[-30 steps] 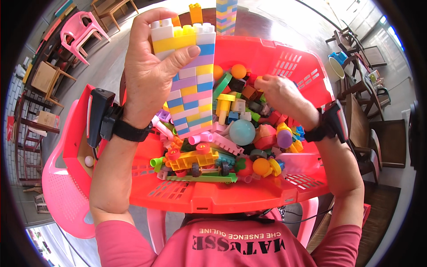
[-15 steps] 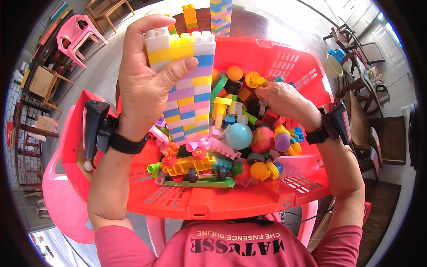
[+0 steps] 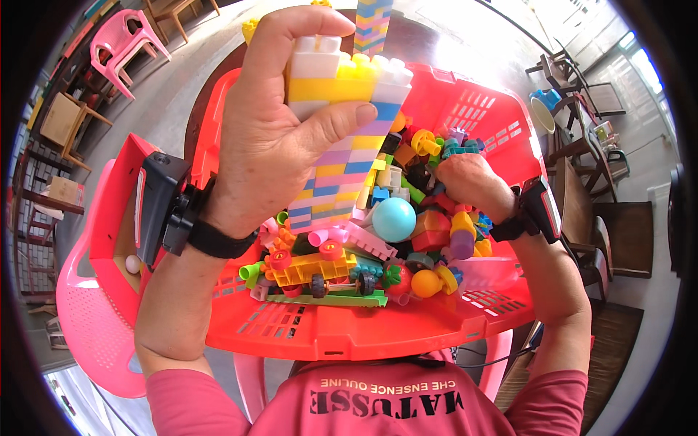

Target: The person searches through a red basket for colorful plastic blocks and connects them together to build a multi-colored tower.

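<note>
My left hand (image 3: 273,123) grips a tower of toy building bricks (image 3: 349,156) in white, yellow, blue, pink and lilac. It is held tilted above the left part of a red plastic basket (image 3: 363,323), thumb across its near side. My right hand (image 3: 472,182) is down among the loose toys at the basket's right, fingers curled; what they hold, if anything, is hidden. A teal toy piece (image 3: 462,146) and a yellow toy piece (image 3: 424,142) lie by its fingers. Nearer me are a light blue ball (image 3: 393,219) and a yellow toy car frame (image 3: 313,269) with wheels.
Beyond the basket stands another brick tower (image 3: 372,27) on a dark round table. A red box (image 3: 109,232) rests on a pink chair (image 3: 83,305) at my left. Wooden chairs (image 3: 618,232) stand along the right, and another pink chair (image 3: 123,47) is far left.
My left hand and the brick tower have shifted right and a little nearer the camera. My right hand has moved slightly right and down, away from the yellow piece, its fingers more curled.
</note>
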Tool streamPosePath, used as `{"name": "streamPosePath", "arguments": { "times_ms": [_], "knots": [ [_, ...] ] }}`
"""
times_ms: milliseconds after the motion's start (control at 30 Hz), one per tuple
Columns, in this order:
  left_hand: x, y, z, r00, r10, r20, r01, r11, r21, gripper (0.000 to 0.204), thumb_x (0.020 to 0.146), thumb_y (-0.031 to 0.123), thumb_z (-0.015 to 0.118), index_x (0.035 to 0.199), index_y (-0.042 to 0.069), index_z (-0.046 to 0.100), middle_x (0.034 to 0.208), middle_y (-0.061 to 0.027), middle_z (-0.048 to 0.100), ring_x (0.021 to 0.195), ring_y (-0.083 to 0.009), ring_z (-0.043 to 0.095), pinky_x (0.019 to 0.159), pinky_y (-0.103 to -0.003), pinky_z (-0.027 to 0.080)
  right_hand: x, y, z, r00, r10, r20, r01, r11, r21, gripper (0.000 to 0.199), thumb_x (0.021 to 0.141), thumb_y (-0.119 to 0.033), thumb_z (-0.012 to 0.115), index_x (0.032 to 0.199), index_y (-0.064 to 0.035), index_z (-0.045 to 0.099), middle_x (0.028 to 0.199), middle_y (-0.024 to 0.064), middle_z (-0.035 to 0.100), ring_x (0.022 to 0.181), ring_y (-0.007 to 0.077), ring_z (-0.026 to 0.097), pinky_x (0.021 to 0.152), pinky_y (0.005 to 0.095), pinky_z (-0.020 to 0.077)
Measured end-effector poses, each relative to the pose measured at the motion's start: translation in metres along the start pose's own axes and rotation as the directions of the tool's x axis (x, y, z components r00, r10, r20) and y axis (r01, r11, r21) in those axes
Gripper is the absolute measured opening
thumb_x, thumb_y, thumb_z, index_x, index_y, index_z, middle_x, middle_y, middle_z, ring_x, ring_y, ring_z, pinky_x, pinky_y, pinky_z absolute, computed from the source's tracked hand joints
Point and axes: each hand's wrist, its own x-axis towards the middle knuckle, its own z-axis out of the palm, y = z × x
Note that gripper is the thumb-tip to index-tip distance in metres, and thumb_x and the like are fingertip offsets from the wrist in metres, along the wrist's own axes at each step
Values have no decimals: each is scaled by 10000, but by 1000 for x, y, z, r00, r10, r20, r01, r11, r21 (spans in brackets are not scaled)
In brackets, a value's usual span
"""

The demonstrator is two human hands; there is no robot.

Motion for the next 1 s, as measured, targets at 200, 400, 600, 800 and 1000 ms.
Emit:
{"name": "streamPosePath", "arguments": {
  "times_ms": [200, 400, 600, 800, 1000],
  "knots": [
    [0, -1, 0, 1000, 26, 10, -26, 998, 49, 553, 823, 82, 758, 1271, 101, 435, 1113, -33, 561, 982, -144, 629, 842, -284, 555, 12, 1, 8, 995, 54, 83, -61, 994, 89, 117, 759, -117, 612, 787, -37, 693, 752, 148, 663, 767, 322, 671, 646, 425, 529],
    [-1, 3, -1, 1000, 0, -16, 0, 998, 55, 554, 820, 101, 767, 1268, 101, 440, 1103, -24, 545, 995, -131, 613, 851, -275, 542, 11, 10, -10, 998, -32, -49, 51, 880, 471, 221, 791, -249, 662, 838, -34, 651, 769, 159, 644, 781, 341, 651, 666, 434, 514],
    [-1, 3, 1, 999, 10, 34, -13, 994, 104, 559, 823, 119, 768, 1272, 104, 436, 1162, -32, 494, 1019, -138, 597, 871, -279, 539, 12, -11, -8, 992, 65, -108, -8, 889, 459, 312, 756, -281, 710, 843, -9, 586, 754, 194, 624, 767, 366, 638, 668, 451, 509],
    [-3, 0, 4, 999, -9, 34, 5, 991, 132, 542, 814, 95, 770, 1250, 99, 449, 1125, -31, 501, 998, -139, 605, 848, -276, 536, 13, 3, -10, 989, 107, -103, -69, 945, 318, 205, 753, -163, 677, 867, -10, 601, 716, 175, 624, 722, 336, 655, 607, 427, 517],
    [-3, 2, 6, 1000, -7, 15, 5, 987, 163, 539, 805, 70, 773, 1239, 88, 453, 1100, -25, 514, 988, -134, 615, 842, -268, 537, 12, 13, -15, 945, 170, -279, -82, 949, 303, 86, 801, -51, 579, 880, -19, 569, 676, 155, 607, 687, 328, 657, 583, 411, 518]
  ]
}}
